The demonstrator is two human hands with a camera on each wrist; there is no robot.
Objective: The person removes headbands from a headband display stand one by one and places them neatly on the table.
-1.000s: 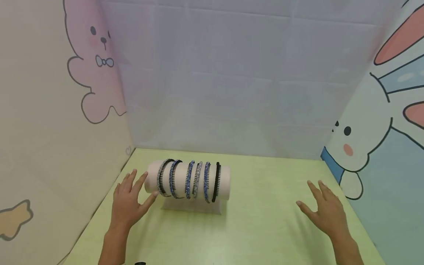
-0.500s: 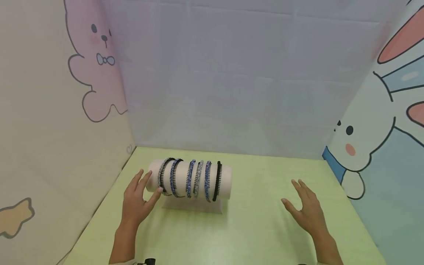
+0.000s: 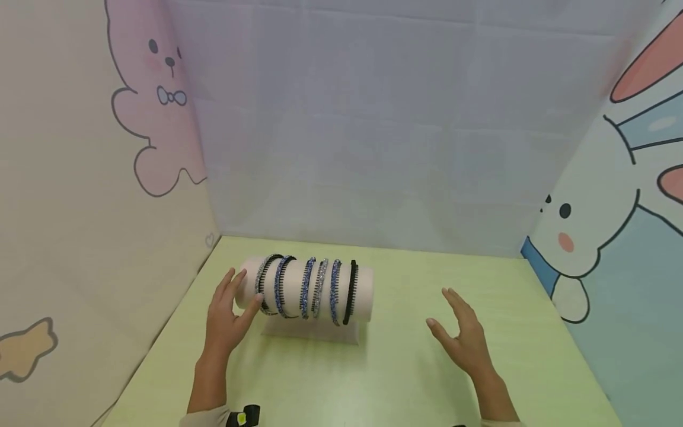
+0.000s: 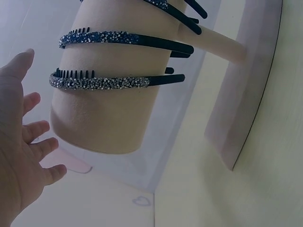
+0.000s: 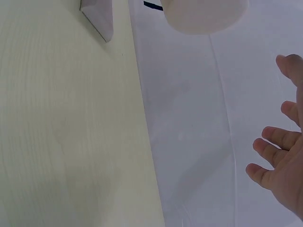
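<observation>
Approach step, apparently. White padded cylinder point(image 3: 363, 292) with six blue, silver, black toothed headbands point(image 3: 306, 289): toward pale-green table point(image 3: 405, 379)'s back-left corner. Left hand point(image 3: 226, 320) just beside, right hand point(image 3: 466, 344) apart; both spread, empty. Two-handed grip needs right closer.

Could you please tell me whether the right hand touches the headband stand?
Apart: the head view shows tabletop between the right hand and the headband stand.
</observation>
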